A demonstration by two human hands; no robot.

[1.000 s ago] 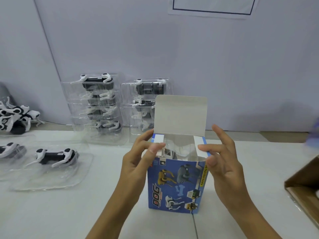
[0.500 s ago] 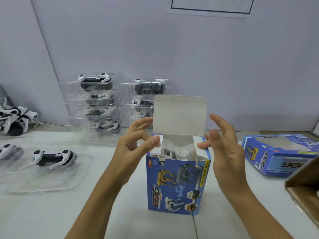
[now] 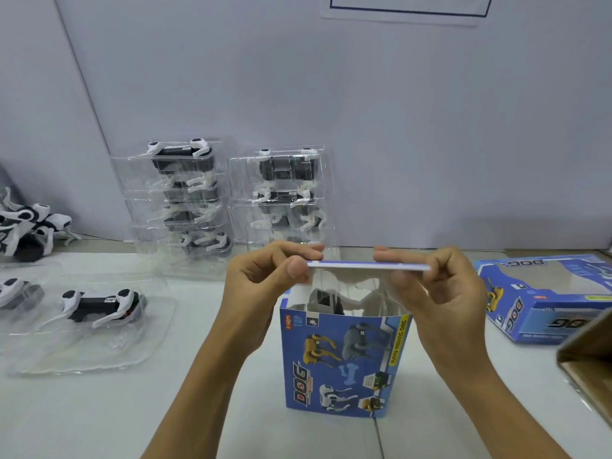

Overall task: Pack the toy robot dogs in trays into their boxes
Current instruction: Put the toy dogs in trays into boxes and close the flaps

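Upright blue box [image 3: 334,362] at table centre, trayed toy dog [image 3: 328,298] visible inside; left hand [image 3: 265,279] and right hand [image 3: 433,286] each pinch an end of the top lid flap [image 3: 367,266], held level, apparently for tucking shut

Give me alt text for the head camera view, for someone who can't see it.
Two hands, left and right, pinch the top flap of an upright blue toy-dog box on a white table. Trayed robot dogs are stacked behind; another box lies right.
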